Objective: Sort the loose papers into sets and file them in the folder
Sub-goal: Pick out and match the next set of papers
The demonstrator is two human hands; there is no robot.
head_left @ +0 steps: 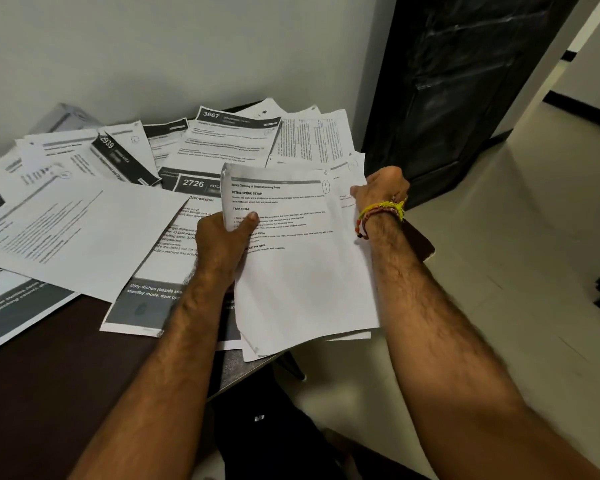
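A thin stack of printed white sheets [302,271] is held up over the table's right edge. My left hand [222,244] grips its left edge, thumb on the top page. My right hand [378,190] reaches past the stack's upper right corner and touches loose papers there; its fingers are hidden. Many loose printed papers [118,188] lie scattered over the dark table [49,375], some with black headers numbered 3667, 2726 and 2939. A dark brown flat thing [419,240], maybe the folder, shows under my right wrist.
A grey box [66,117] lies at the back left against the white wall. A black cabinet [464,81] stands right of the table. Pale tiled floor [499,271] spreads to the right. A dark bag [274,427] sits below the table edge.
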